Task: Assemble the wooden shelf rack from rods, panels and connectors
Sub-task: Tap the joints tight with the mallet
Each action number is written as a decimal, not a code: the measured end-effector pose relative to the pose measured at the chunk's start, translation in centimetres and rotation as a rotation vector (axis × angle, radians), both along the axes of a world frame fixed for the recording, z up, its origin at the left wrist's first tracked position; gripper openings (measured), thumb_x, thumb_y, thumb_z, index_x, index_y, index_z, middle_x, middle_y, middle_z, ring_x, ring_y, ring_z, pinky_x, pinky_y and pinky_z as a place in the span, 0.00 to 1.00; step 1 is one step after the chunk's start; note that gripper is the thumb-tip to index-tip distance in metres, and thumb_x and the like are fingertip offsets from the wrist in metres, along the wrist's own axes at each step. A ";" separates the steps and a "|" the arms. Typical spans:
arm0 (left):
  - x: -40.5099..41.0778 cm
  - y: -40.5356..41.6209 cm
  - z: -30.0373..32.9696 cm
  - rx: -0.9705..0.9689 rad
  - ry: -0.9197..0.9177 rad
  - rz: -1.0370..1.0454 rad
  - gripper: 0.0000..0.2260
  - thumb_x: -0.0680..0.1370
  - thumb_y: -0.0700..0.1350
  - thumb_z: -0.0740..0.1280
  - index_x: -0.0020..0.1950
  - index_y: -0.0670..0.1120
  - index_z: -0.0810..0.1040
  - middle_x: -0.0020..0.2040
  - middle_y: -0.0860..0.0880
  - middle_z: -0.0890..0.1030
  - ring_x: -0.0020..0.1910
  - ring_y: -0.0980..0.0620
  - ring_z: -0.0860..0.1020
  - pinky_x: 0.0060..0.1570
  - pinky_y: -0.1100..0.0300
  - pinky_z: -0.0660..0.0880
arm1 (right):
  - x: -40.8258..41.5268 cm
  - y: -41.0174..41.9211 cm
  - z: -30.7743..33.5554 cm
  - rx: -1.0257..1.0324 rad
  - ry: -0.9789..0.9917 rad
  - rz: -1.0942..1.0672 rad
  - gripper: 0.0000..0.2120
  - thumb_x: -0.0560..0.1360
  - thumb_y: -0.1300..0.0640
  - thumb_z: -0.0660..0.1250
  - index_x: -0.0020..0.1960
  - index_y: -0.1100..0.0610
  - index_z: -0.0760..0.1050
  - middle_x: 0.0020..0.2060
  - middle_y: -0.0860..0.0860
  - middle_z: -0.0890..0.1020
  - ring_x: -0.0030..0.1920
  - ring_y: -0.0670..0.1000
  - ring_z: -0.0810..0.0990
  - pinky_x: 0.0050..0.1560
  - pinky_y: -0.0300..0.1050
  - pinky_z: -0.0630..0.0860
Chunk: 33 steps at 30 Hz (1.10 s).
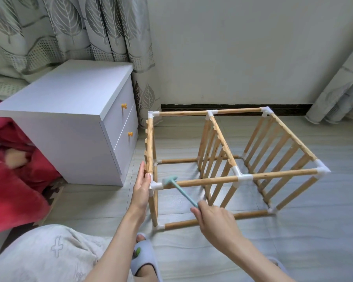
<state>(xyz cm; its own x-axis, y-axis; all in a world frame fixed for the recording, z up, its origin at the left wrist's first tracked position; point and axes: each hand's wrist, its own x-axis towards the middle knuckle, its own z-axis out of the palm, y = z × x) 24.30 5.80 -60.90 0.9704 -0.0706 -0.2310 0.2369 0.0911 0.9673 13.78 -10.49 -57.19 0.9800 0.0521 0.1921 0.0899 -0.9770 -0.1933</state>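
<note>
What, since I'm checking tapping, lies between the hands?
Head view: a small teal hammer, gripped by the right hand, its head near the white plastic corner connector at the left hand.

The rack frame (283, 174) stands upright on the floor, near the wall edge. Round wooden rods (177, 225) seat in white connectors (244, 177). Three slatted panels (222, 142) stand vertical at the left end, middle and right end. The teal mallet (183, 193), blurred, has its head just beside the near-left top connector.

No text, no labels — nothing legible
</note>
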 end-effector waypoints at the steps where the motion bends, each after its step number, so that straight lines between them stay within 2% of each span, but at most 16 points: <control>1: 0.0 -0.1 0.0 -0.004 -0.003 -0.002 0.20 0.83 0.46 0.52 0.75 0.60 0.56 0.75 0.53 0.61 0.71 0.53 0.62 0.66 0.53 0.61 | -0.3 -0.5 -0.7 0.011 0.112 -0.019 0.12 0.82 0.46 0.47 0.45 0.53 0.59 0.32 0.49 0.74 0.38 0.56 0.79 0.33 0.47 0.62; 2: 0.0 -0.1 0.0 -0.004 -0.009 -0.005 0.21 0.83 0.46 0.52 0.75 0.59 0.56 0.74 0.53 0.61 0.71 0.52 0.62 0.65 0.53 0.62 | -0.2 -0.8 -0.8 0.105 0.146 -0.038 0.13 0.82 0.46 0.47 0.45 0.53 0.60 0.34 0.51 0.76 0.40 0.56 0.79 0.35 0.48 0.62; 4: 0.0 -0.1 0.0 -0.006 -0.010 0.003 0.21 0.83 0.46 0.52 0.75 0.59 0.56 0.74 0.54 0.62 0.71 0.52 0.62 0.65 0.54 0.62 | 0.0 -0.8 0.6 0.478 -0.011 -0.047 0.14 0.81 0.47 0.49 0.40 0.51 0.62 0.27 0.47 0.72 0.28 0.49 0.73 0.28 0.42 0.62; 6: 0.0 -0.1 0.0 -0.004 -0.016 0.001 0.21 0.83 0.46 0.53 0.75 0.60 0.56 0.74 0.54 0.62 0.71 0.51 0.62 0.68 0.51 0.61 | 0.0 -0.6 1.0 0.673 -0.127 -0.052 0.16 0.80 0.47 0.49 0.36 0.50 0.64 0.22 0.47 0.67 0.23 0.48 0.67 0.24 0.39 0.61; 8: 0.0 0.0 -0.2 0.008 -0.021 0.002 0.20 0.83 0.46 0.53 0.75 0.60 0.57 0.74 0.53 0.63 0.71 0.50 0.62 0.69 0.49 0.61 | 0.0 -0.5 0.5 0.544 0.150 -0.099 0.18 0.81 0.45 0.48 0.36 0.51 0.64 0.27 0.48 0.72 0.30 0.50 0.72 0.33 0.47 0.69; 10: 0.0 0.0 -0.3 0.021 -0.039 -0.002 0.21 0.83 0.46 0.53 0.74 0.60 0.57 0.74 0.52 0.63 0.71 0.49 0.63 0.69 0.48 0.61 | -0.2 -1.2 -0.6 0.384 0.355 -0.168 0.19 0.81 0.44 0.48 0.37 0.52 0.65 0.34 0.50 0.75 0.40 0.55 0.76 0.41 0.49 0.69; 12: 0.0 0.0 -0.2 0.023 -0.048 0.009 0.21 0.83 0.46 0.53 0.75 0.60 0.57 0.74 0.53 0.63 0.72 0.51 0.62 0.70 0.48 0.61 | 0.2 -2.0 -0.3 0.500 0.321 -0.227 0.18 0.81 0.45 0.51 0.38 0.55 0.68 0.34 0.51 0.76 0.38 0.53 0.75 0.37 0.47 0.67; 14: 0.3 -0.1 -0.3 0.070 -0.040 0.028 0.21 0.83 0.45 0.54 0.75 0.58 0.57 0.73 0.54 0.63 0.72 0.52 0.62 0.69 0.49 0.61 | 0.1 -2.4 0.2 0.590 0.139 -0.216 0.17 0.80 0.47 0.54 0.38 0.56 0.69 0.29 0.52 0.75 0.31 0.51 0.72 0.32 0.43 0.65; 16: 0.2 -0.4 -0.4 0.281 -0.103 0.088 0.20 0.83 0.43 0.54 0.75 0.54 0.59 0.73 0.54 0.63 0.73 0.51 0.60 0.70 0.51 0.58 | -0.4 -3.4 0.4 0.570 0.022 -0.223 0.14 0.79 0.49 0.57 0.37 0.54 0.69 0.25 0.51 0.73 0.25 0.47 0.68 0.27 0.39 0.62; 19: -0.6 -1.9 -0.2 0.840 -0.624 0.185 0.21 0.78 0.36 0.53 0.70 0.47 0.69 0.71 0.51 0.68 0.74 0.49 0.58 0.72 0.49 0.47 | -1.3 -5.6 0.0 0.523 -0.036 -0.314 0.13 0.77 0.50 0.60 0.34 0.51 0.69 0.21 0.47 0.68 0.22 0.47 0.66 0.24 0.38 0.61; 21: -1.4 -4.0 -1.0 0.956 -0.967 0.020 0.19 0.76 0.38 0.55 0.65 0.46 0.75 0.65 0.50 0.75 0.70 0.46 0.67 0.72 0.45 0.53 | -1.6 -6.8 0.5 0.562 -0.090 -0.365 0.15 0.78 0.51 0.61 0.33 0.52 0.68 0.19 0.46 0.66 0.22 0.46 0.67 0.23 0.38 0.60; 23: -2.3 -5.6 -2.3 0.990 -1.082 -0.132 0.16 0.76 0.42 0.58 0.62 0.48 0.77 0.58 0.49 0.78 0.61 0.46 0.75 0.68 0.46 0.63 | -1.8 -7.6 1.7 0.687 -0.185 -0.354 0.15 0.78 0.51 0.60 0.34 0.54 0.68 0.19 0.46 0.65 0.21 0.46 0.65 0.22 0.37 0.58; 27: -2.1 -6.4 -3.6 0.986 -1.024 -0.163 0.15 0.74 0.42 0.65 0.60 0.53 0.76 0.51 0.53 0.76 0.50 0.53 0.72 0.56 0.58 0.61 | -2.6 -8.5 2.9 0.877 -0.371 -0.336 0.18 0.79 0.45 0.54 0.38 0.56 0.68 0.22 0.48 0.64 0.22 0.45 0.61 0.23 0.43 0.57; 29: -1.5 -6.3 -3.3 0.967 -0.983 -0.183 0.13 0.75 0.46 0.61 0.57 0.56 0.76 0.49 0.56 0.76 0.47 0.56 0.71 0.50 0.61 0.57 | -2.8 -8.8 2.3 0.961 -0.294 -0.359 0.20 0.80 0.47 0.52 0.35 0.57 0.68 0.22 0.48 0.64 0.24 0.45 0.61 0.25 0.43 0.59; 31: -0.9 -6.3 -2.8 0.922 -0.942 -0.180 0.12 0.74 0.45 0.62 0.55 0.57 0.77 0.47 0.57 0.77 0.46 0.58 0.70 0.48 0.62 0.55 | -2.7 -9.1 1.6 0.837 -0.160 -0.394 0.20 0.80 0.51 0.53 0.33 0.56 0.69 0.21 0.47 0.66 0.23 0.45 0.63 0.25 0.39 0.59; 33: -0.2 -6.3 -2.6 0.878 -0.886 -0.157 0.11 0.74 0.42 0.66 0.52 0.56 0.79 0.46 0.58 0.78 0.46 0.59 0.71 0.47 0.62 0.54 | -2.7 -9.2 1.7 0.752 -0.179 -0.365 0.20 0.80 0.51 0.54 0.31 0.53 0.70 0.19 0.47 0.66 0.22 0.45 0.64 0.24 0.39 0.58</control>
<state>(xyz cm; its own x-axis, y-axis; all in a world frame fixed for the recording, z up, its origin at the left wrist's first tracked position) 24.11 -0.55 -63.48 0.8108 -0.3523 0.4673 -0.5742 -0.6331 0.5191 11.07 -19.64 -55.51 0.8623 -0.4641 0.2027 -0.1145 -0.5686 -0.8146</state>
